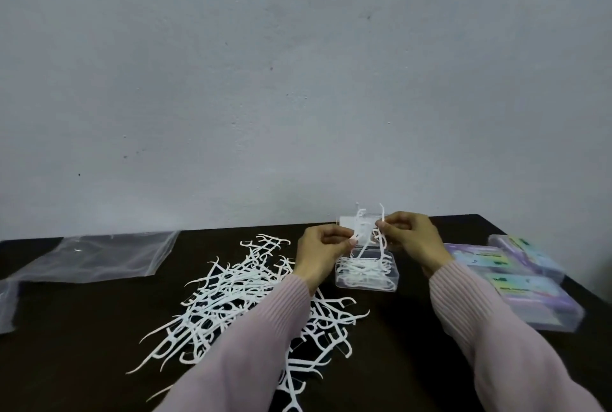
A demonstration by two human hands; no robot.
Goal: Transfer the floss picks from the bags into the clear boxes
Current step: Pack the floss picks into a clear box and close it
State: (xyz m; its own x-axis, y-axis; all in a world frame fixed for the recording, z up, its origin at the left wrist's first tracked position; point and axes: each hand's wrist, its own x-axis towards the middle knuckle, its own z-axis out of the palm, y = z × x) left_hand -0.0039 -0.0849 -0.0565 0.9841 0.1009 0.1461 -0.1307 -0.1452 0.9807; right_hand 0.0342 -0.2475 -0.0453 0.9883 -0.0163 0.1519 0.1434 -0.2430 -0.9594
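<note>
A heap of white floss picks (238, 292) lies loose on the dark table (82, 345) in front of me. An open clear box (367, 270), with several picks inside, stands just beyond the heap, its lid (347, 221) upright behind it. My left hand (319, 254) and my right hand (414, 241) hover over the box. Each pinches white floss picks (364, 232), which hang tangled between them above the box. An empty clear plastic bag (106, 257) lies flat at the left.
Several closed clear boxes with purple and green labels (516, 282) are stacked at the right, close to my right sleeve. Part of another clear bag (6, 305) shows at the far left edge. A pale wall rises right behind the table.
</note>
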